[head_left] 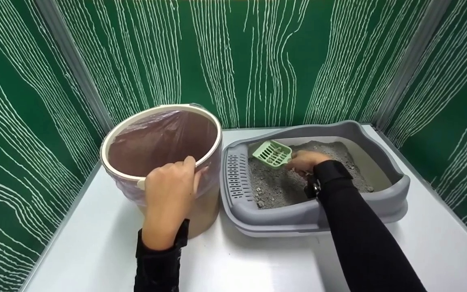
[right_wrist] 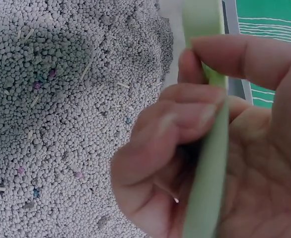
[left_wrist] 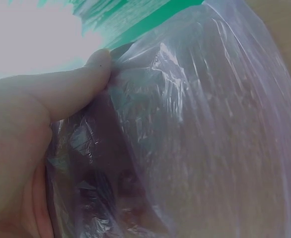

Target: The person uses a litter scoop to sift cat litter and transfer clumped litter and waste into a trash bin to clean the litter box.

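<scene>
In the head view my left hand [head_left: 170, 188] grips the near rim of a round trash bin [head_left: 207, 202]. A clear plastic bag [left_wrist: 200, 124] lines the bin and hangs over its outside; in the left wrist view my thumb lies against it. My right hand [head_left: 306, 161] holds a green slotted litter scoop [head_left: 272, 154] above a grey litter box [head_left: 282, 217]. Some clumps sit on the scoop's slots. Below it spreads grey granular cat litter [right_wrist: 76, 139], with a few coloured grains and pale sticks. In the right wrist view my fingers curl round the scoop's handle [right_wrist: 207, 173].
Bin and litter box stand side by side on a white table [head_left: 258, 263]. Green panels [head_left: 266, 61] with white wavy lines rise behind and at both sides. The box's left end has a perforated ledge [head_left: 238, 176], and its walls stand higher at the back.
</scene>
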`<state>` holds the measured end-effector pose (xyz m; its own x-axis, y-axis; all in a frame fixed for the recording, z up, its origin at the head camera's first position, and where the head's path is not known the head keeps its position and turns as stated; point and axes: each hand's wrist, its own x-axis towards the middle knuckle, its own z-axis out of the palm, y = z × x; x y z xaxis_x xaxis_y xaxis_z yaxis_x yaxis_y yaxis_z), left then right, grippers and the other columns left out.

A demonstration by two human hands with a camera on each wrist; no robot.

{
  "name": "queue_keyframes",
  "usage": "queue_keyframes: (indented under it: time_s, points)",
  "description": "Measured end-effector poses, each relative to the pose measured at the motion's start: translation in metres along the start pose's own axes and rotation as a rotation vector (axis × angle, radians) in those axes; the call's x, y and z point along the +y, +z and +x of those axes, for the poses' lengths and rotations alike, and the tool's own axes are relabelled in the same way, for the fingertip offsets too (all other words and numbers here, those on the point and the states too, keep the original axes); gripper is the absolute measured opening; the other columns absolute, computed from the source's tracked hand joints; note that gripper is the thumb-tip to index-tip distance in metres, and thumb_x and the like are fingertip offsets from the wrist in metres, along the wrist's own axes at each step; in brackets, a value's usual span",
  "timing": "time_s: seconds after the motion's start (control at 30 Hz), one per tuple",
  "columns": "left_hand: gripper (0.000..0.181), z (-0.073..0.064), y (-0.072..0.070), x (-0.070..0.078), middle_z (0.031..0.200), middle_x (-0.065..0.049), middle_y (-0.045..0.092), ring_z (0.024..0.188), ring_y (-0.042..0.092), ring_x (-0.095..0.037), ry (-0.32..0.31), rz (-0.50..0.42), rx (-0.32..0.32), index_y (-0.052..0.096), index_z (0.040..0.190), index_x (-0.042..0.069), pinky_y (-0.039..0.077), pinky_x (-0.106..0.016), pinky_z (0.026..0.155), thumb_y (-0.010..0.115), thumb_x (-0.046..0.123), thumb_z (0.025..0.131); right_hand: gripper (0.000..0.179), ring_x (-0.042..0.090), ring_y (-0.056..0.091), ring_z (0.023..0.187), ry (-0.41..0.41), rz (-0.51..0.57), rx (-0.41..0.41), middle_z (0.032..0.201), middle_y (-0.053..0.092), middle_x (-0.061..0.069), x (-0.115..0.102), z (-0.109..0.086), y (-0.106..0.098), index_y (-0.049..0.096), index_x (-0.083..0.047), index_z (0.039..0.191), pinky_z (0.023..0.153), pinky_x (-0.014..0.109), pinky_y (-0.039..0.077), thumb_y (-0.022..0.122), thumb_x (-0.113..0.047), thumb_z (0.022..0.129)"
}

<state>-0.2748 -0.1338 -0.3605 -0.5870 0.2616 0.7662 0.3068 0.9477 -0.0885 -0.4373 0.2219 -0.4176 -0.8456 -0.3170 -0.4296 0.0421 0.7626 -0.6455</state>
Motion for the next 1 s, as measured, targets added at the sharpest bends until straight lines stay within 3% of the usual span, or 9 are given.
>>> queue_keyframes:
  time_s: [0.17, 0.37, 0.53, 0.73, 0.87, 1.0]
  points:
    - [0.039, 0.0, 0.0, -0.001, 0.06, -0.01, 0.06, 0.05, 0.062, -0.036, 0.0, -0.005, 0.005, 0.054, 0.076, 0.006, 0.044, -0.046, 0.044, 0.085, 0.027, 0.09, 0.035, 0.01, 0.048, 0.068, -0.007, -0.097, 0.03, 0.085, 0.053, -0.001, 0.001, 0.003, -0.001, 0.061, 0.004, 0.13, 0.062, 0.024, 0.042, 0.058, -0.02, 0.104]
    - [0.038, 0.0, -0.002, -0.003, 0.061, -0.011, 0.062, 0.052, 0.063, -0.037, -0.007, 0.002, -0.008, 0.056, 0.077, 0.005, 0.045, -0.047, 0.045, 0.085, 0.026, 0.089, 0.025, 0.008, 0.044, 0.061, -0.006, -0.074, 0.014, 0.075, 0.05, -0.003, -0.004, 0.005, 0.002, 0.063, 0.003, 0.12, 0.058, 0.022, 0.039, 0.061, -0.017, 0.105]
    - [0.039, -0.001, -0.002, -0.004, 0.06, -0.011, 0.06, 0.051, 0.063, -0.037, -0.008, 0.009, -0.01, 0.055, 0.076, 0.006, 0.044, -0.047, 0.045, 0.085, 0.027, 0.089, 0.023, 0.008, 0.044, 0.059, -0.016, -0.114, -0.056, 0.07, 0.049, -0.005, -0.011, -0.001, 0.003, 0.065, 0.0, 0.115, 0.058, 0.022, 0.04, 0.063, -0.019, 0.104]
    - [0.038, -0.002, -0.001, -0.002, 0.059, -0.01, 0.061, 0.05, 0.062, -0.035, -0.003, 0.016, 0.006, 0.056, 0.075, 0.006, 0.043, -0.045, 0.044, 0.087, 0.024, 0.086, 0.034, 0.007, 0.041, 0.063, -0.034, -0.095, -0.117, 0.079, 0.051, -0.005, -0.028, -0.022, -0.015, 0.061, -0.001, 0.129, 0.056, 0.021, 0.038, 0.058, -0.027, 0.107]
    - [0.039, -0.001, -0.001, -0.001, 0.059, -0.009, 0.061, 0.049, 0.062, -0.035, -0.004, 0.022, 0.011, 0.056, 0.075, 0.006, 0.043, -0.045, 0.044, 0.088, 0.026, 0.086, 0.038, 0.006, 0.039, 0.061, -0.041, -0.094, -0.06, 0.082, 0.051, -0.005, -0.047, -0.04, -0.033, 0.063, -0.003, 0.13, 0.054, 0.021, 0.037, 0.06, -0.032, 0.107]
    - [0.04, 0.001, 0.0, 0.002, 0.059, -0.009, 0.06, 0.049, 0.062, -0.034, 0.001, 0.023, 0.004, 0.055, 0.075, 0.006, 0.043, -0.044, 0.043, 0.087, 0.027, 0.087, 0.036, 0.008, 0.043, 0.061, -0.08, -0.092, 0.058, 0.082, 0.054, -0.003, -0.066, -0.056, -0.049, 0.067, -0.002, 0.123, 0.055, 0.022, 0.041, 0.061, -0.033, 0.107]
